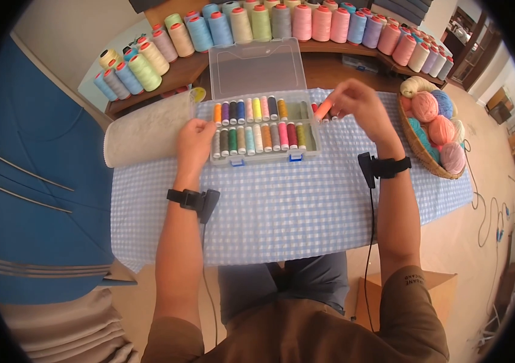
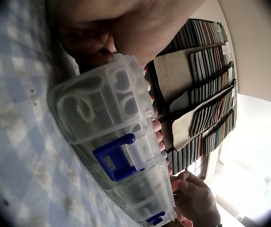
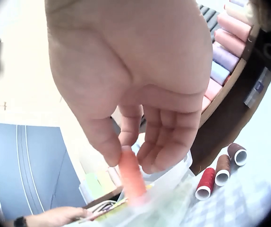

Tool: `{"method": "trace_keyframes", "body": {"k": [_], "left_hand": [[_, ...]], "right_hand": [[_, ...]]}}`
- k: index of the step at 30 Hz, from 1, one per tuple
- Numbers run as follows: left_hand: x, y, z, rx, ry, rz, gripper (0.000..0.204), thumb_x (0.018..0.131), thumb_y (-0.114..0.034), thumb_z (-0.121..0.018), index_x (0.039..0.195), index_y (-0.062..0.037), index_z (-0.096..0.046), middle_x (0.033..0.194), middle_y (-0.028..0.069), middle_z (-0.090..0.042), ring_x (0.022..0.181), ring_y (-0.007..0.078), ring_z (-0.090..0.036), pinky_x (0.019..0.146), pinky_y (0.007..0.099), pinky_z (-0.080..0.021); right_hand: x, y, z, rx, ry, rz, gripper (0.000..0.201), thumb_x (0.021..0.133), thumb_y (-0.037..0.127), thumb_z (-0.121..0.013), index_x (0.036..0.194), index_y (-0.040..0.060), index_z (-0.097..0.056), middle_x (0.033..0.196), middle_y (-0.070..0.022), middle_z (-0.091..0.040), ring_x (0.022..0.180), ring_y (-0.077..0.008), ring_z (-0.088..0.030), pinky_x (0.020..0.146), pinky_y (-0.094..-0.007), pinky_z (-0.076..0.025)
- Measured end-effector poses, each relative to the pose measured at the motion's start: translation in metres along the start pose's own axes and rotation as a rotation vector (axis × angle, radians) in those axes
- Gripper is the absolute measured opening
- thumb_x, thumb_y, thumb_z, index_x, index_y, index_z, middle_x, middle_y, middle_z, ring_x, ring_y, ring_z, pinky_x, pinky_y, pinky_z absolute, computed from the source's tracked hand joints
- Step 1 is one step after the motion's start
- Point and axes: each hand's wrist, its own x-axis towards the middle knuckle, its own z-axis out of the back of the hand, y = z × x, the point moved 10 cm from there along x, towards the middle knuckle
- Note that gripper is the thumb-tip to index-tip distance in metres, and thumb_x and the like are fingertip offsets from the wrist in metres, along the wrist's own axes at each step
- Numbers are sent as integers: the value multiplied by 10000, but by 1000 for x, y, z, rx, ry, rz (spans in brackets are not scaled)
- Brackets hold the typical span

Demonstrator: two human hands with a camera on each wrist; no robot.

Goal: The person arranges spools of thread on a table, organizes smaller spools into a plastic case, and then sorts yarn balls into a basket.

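Two rows of thread spools fill most of a clear plastic case (image 1: pixel 263 158), its lid (image 1: pixel 257 66) raised at the back. My right hand (image 1: pixel 363 109) pinches an orange spool (image 3: pixel 133 177) by one end between thumb and fingers, above the case's right end. Three loose spools, red (image 3: pixel 205 184), brown (image 3: pixel 222 171) and dark brown (image 3: pixel 237 154), lie on the cloth right of the case. At the case's left end my left hand (image 1: pixel 196 142) touches the edge; in the left wrist view its fingers are curled against the corner, partly hidden. Blue latches (image 2: pixel 119 157) sit along the front.
Large thread cones (image 1: pixel 281 23) line a curved wooden shelf behind the table. A basket (image 1: pixel 417 136) of yarn balls stands at the right, a beige fabric roll (image 1: pixel 142 133) at the left. Blue checked cloth (image 1: pixel 269 212) covers the table.
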Motion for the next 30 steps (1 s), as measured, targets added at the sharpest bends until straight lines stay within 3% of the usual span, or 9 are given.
{"method": "trace_keyframes", "body": {"k": [3,6,10,13,19,22,25,28,30], "left_hand": [[2,2,1,30,-14,-29,183,963,-173,-694,930,6,-677,762,-9,-637,611,46,-534,526,228,-407],[3,2,1,52,-16,-30,195,947,-183,-706,921,8,-674,754,1,-642,615,59,-541,542,243,-420],[0,3,2,-5,-10,14,228,920,-209,-722,907,13,-671,746,22,-657,630,89,-563,591,277,-455],[1,4,4,4,-32,0,229,925,-215,-718,905,9,-672,740,17,-655,624,90,-561,593,277,-456],[3,5,6,63,-43,-9,271,932,-248,-719,955,21,-696,784,47,-706,671,102,-614,626,283,-484],[5,9,6,23,-40,-7,292,936,-260,-722,986,28,-708,815,63,-729,705,116,-643,656,293,-506],[2,10,3,-14,-19,34,303,943,-267,-721,994,31,-711,825,67,-736,720,127,-655,673,304,-520],[8,13,5,18,-21,14,306,950,-269,-721,999,33,-712,828,72,-738,718,132,-659,667,305,-523],[9,14,4,20,-22,7,307,951,-270,-723,1000,33,-713,830,76,-740,715,137,-662,664,306,-524]], "right_hand": [[7,-30,65,-343,-375,-26,172,959,172,-687,970,1,-699,858,-83,-739,755,-141,-701,699,-281,-547],[14,-72,83,-650,-358,-128,240,948,225,-704,1023,-1,-725,851,-109,-740,736,-164,-710,691,-307,-552],[17,-89,70,-429,-289,-186,341,914,286,-729,1106,5,-741,861,-144,-745,758,-223,-729,703,-353,-560],[13,-84,71,-596,-309,-168,359,896,270,-735,1116,-14,-730,868,-153,-748,757,-224,-732,705,-345,-567],[14,-95,55,-522,-189,-220,381,867,247,-745,1133,-25,-720,891,-165,-752,749,-232,-733,703,-345,-570],[13,-90,58,-513,-238,-205,357,875,232,-740,1120,-27,-720,871,-156,-748,740,-214,-728,690,-345,-568],[10,-51,56,-727,-332,26,333,888,218,-730,1124,-15,-715,870,-154,-752,728,-230,-729,683,-353,-566],[8,-14,20,-506,-273,47,291,895,217,-719,1089,0,-729,905,-170,-760,748,-297,-733,720,-377,-569],[14,13,-21,-572,-136,102,286,898,241,-704,1053,4,-743,935,-198,-757,776,-354,-731,757,-411,-572]]}}
